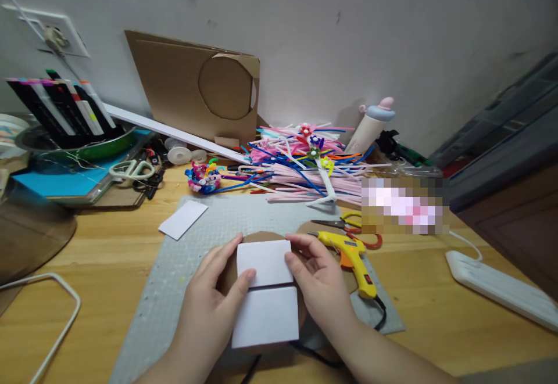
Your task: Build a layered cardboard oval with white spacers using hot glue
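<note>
A round brown cardboard piece point(258, 237) is in front of me, above the grey cutting mat. Over it lie an upper white card point(264, 263) and a lower white card point(267, 317), with a narrow dark gap between them. My left hand point(213, 300) curls around the left side, its thumb on the upper card's lower left. On the other side my right hand point(321, 279) grips the cardboard, thumb at the upper card's right edge. Both hands' fingertips reach the far rim. Just right of my right hand lies a yellow glue gun point(355, 259).
Another white card point(183, 220) lies on the cutting mat point(161, 291). Red-and-yellow-handled pliers point(349, 221) rest behind the glue gun. Pipe cleaners point(300, 178) are heaped at the back. White scissors point(131, 170) lie left; a power strip point(501, 288) is right. Cut cardboard point(174, 76) leans on the wall.
</note>
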The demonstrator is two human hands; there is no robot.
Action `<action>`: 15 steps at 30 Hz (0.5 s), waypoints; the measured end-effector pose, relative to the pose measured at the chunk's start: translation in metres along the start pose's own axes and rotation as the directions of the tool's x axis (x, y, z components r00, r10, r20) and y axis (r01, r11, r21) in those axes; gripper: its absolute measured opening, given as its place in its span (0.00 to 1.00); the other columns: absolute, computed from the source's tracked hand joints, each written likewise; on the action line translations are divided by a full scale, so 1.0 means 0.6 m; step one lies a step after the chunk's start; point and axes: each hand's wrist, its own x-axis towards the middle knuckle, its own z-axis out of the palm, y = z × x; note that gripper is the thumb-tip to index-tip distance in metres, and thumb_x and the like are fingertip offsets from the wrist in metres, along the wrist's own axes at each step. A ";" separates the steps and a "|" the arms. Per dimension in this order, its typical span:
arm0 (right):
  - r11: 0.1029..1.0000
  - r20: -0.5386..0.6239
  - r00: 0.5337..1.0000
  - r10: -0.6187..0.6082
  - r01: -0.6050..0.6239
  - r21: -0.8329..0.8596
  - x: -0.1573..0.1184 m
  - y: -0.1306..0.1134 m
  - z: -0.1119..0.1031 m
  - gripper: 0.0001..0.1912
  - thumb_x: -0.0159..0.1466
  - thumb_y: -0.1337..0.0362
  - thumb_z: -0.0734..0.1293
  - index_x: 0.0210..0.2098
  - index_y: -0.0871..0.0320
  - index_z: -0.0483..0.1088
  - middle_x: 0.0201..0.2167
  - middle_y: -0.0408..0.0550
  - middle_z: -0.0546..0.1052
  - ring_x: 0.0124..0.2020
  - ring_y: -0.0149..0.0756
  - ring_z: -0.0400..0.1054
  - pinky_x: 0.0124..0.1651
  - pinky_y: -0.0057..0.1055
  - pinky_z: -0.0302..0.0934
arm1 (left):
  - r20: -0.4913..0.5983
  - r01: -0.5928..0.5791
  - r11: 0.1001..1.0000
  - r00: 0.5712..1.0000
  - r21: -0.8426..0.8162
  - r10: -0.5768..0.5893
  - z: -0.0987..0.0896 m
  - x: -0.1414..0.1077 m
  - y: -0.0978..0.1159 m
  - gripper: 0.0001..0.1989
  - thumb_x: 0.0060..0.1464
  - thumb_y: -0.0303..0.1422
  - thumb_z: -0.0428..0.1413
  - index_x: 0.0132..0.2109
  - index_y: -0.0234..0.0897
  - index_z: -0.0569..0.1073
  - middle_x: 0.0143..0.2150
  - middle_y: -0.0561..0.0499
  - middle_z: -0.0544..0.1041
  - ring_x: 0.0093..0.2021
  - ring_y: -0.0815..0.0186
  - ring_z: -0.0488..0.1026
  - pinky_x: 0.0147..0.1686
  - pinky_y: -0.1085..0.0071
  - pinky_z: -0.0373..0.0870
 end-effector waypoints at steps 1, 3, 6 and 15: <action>1.000 -0.002 1.000 0.009 -0.009 0.002 0.000 0.000 0.001 0.13 0.60 0.57 0.70 0.43 0.54 0.72 0.42 0.48 0.76 0.44 0.40 0.69 0.47 0.36 0.64 | -0.012 -0.011 1.000 1.000 0.013 0.012 0.000 -0.001 -0.001 0.22 0.52 0.42 0.58 0.55 0.46 0.71 0.57 0.48 0.72 0.57 0.56 0.68 0.55 0.60 0.66; 1.000 -0.004 1.000 0.029 -0.029 0.011 -0.001 -0.001 0.001 0.14 0.60 0.56 0.70 0.43 0.55 0.72 0.42 0.49 0.76 0.44 0.40 0.69 0.47 0.37 0.65 | -0.034 -0.006 1.000 0.999 0.008 0.007 -0.001 -0.002 -0.001 0.22 0.52 0.42 0.58 0.54 0.45 0.72 0.56 0.48 0.73 0.56 0.56 0.69 0.54 0.59 0.67; 0.998 0.002 0.999 0.050 -0.050 0.034 -0.003 -0.002 0.002 0.15 0.59 0.56 0.71 0.43 0.55 0.73 0.41 0.50 0.77 0.43 0.41 0.70 0.47 0.38 0.65 | -0.032 0.017 0.999 0.999 -0.040 -0.018 -0.001 -0.003 0.000 0.21 0.51 0.43 0.59 0.52 0.44 0.73 0.55 0.48 0.75 0.54 0.56 0.71 0.54 0.60 0.67; 0.997 0.021 0.999 0.048 -0.049 0.063 -0.003 0.007 0.002 0.13 0.59 0.56 0.71 0.41 0.54 0.72 0.40 0.48 0.78 0.43 0.38 0.70 0.47 0.34 0.65 | 0.062 0.247 0.934 0.969 -0.257 -0.239 0.000 0.003 0.000 0.24 0.49 0.46 0.59 0.51 0.40 0.73 0.55 0.45 0.74 0.54 0.54 0.71 0.54 0.58 0.66</action>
